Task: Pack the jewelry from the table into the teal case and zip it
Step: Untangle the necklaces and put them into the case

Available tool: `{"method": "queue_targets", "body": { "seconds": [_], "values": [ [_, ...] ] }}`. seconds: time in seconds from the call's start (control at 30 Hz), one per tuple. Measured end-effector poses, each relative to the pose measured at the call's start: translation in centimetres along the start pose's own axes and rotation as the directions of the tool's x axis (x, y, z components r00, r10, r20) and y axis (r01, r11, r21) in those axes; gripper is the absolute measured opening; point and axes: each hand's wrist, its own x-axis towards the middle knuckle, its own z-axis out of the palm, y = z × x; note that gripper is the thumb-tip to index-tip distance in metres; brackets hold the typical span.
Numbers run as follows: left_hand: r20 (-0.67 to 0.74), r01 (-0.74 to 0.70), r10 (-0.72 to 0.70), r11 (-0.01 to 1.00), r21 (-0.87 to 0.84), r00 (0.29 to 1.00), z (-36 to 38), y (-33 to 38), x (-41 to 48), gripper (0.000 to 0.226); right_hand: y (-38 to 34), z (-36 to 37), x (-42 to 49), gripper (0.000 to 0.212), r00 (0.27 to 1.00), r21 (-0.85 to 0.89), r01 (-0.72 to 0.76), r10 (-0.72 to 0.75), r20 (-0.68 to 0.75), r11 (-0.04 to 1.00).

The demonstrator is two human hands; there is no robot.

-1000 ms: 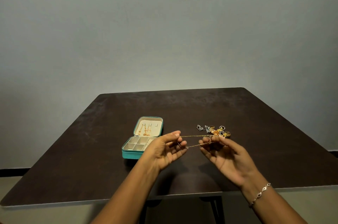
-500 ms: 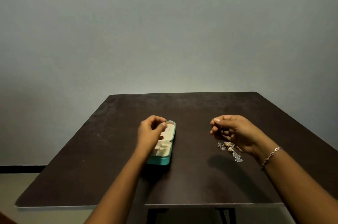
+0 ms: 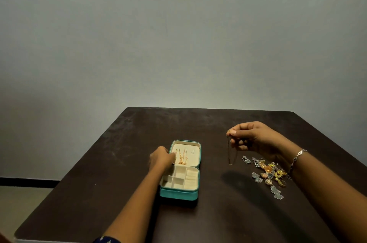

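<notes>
Grey wall (image 3: 178,44) behind a dark bench (image 3: 111,193). The teal case (image 3: 178,195) lies open near the middle with its lid flat on the far side, so both the divided tray and the lid are within reach; gold chains (image 3: 181,158) hang in the lid. The left hand (image 3: 161,158) reaches to the lid's left edge beside them, fingers bent; whether it grips anything cannot be told. The right hand (image 3: 252,139), raised, pinches a thin chain (image 3: 228,149) that dangles free, probably to keep it untangled. Unpacked jewelry (image 3: 268,173) lies heaped on the bench under that wrist.
</notes>
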Motion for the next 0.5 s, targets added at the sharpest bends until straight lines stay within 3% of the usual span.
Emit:
{"method": "queue_targets", "body": {
  "seconds": [0.07, 0.2, 0.5],
  "values": [
    [-0.011, -0.007, 0.008, 0.996, 0.083, 1.0, 0.5, -0.1, -0.3, 0.01, -0.4, 0.3, 0.5, 0.006, 1.0, -0.019, 0.024, -0.024, 0.008, 1.0],
    [-0.074, -0.092, 0.107, 0.98, 0.174, 0.992, 0.9, -0.4, -1.0, 0.024, -1.2, 1.4, 1.7, 0.003, 0.998, -0.052, 0.064, -0.063, 0.014, 0.997],
    [-0.123, -0.295, 0.272, 0.918, -0.264, 0.955, 1.0, -2.8, -2.8, 0.021, -1.3, 4.1, 4.3, 0.006, 0.99, -0.171, 0.097, -0.077, 0.116, 0.98]
  ]
}}
